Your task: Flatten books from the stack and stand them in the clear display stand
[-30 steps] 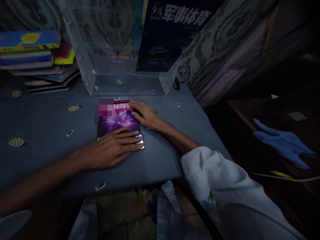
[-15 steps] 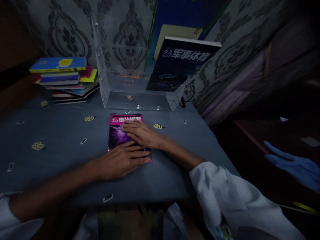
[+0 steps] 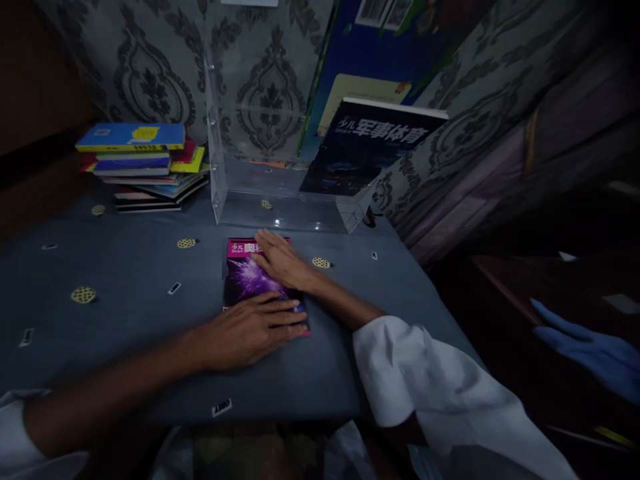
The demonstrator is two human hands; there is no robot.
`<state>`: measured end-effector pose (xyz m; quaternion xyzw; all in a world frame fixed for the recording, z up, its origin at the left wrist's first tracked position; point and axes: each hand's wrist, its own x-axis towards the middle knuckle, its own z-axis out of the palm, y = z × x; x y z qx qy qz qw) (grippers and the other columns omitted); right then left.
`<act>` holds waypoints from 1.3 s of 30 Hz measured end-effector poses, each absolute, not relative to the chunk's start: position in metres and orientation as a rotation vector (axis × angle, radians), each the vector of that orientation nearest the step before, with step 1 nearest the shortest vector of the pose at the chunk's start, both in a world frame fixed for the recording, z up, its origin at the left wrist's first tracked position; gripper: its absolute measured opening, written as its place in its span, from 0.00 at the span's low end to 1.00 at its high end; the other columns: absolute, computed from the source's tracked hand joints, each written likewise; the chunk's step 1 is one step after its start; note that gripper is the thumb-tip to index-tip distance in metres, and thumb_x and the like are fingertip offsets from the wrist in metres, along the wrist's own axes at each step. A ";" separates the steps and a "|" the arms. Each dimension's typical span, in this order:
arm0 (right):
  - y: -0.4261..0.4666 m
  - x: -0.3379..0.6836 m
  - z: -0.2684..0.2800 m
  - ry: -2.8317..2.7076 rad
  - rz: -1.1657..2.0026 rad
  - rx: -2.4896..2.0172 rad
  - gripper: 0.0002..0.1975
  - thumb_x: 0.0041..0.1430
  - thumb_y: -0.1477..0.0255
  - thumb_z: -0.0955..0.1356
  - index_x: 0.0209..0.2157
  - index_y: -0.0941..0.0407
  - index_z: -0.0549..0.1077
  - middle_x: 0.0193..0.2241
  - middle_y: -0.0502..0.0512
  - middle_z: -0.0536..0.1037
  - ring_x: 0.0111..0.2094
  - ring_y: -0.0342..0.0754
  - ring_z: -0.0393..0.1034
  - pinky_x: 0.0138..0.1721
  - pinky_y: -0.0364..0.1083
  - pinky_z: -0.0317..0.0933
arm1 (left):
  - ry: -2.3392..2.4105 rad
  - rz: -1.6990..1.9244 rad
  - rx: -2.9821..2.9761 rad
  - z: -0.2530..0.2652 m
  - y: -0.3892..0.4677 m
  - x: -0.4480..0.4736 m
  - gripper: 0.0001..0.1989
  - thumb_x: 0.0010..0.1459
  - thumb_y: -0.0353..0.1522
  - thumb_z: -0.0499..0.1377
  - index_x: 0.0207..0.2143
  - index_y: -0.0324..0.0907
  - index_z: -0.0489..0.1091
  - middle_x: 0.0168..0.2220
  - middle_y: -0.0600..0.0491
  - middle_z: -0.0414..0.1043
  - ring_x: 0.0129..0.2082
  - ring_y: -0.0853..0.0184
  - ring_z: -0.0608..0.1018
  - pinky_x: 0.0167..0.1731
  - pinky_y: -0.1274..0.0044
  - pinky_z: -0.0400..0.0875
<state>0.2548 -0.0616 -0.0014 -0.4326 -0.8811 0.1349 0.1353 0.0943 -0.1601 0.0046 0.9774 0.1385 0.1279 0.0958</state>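
A book with a pink and purple cover (image 3: 245,277) lies flat on the grey-blue tablecloth in front of me. My left hand (image 3: 255,330) rests palm down across its lower part, fingers stretched to the right. On its upper right part lies my right hand (image 3: 281,259), also palm down with extended fingers, covering some of the title. Neither hand grips the book. Behind it stands a clear acrylic rack (image 3: 285,210), where a dark book (image 3: 367,150) leans in front of a larger blue book (image 3: 350,50).
A stack of books (image 3: 145,167) stands at the back left of the table (image 3: 125,353). Patterned wallpaper (image 3: 150,80) runs behind the rack. To the right, beyond the table edge, is a blue glove-like shape (image 3: 590,347) over a dark surface.
My right hand has slid up the cover, away from my left hand, so more of the purple picture shows. My left hand stays on the lower part. The view has shifted slightly.
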 end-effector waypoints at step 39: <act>-0.210 0.275 0.008 -2.825 0.403 -0.672 0.24 0.73 0.68 0.60 0.66 0.63 0.59 0.68 0.61 0.59 0.71 0.49 0.44 0.72 0.55 0.42 | 0.857 1.205 1.157 0.017 -0.131 0.096 0.27 0.64 0.54 0.54 0.40 0.39 0.75 0.49 0.45 0.77 0.59 0.55 0.72 0.63 0.62 0.59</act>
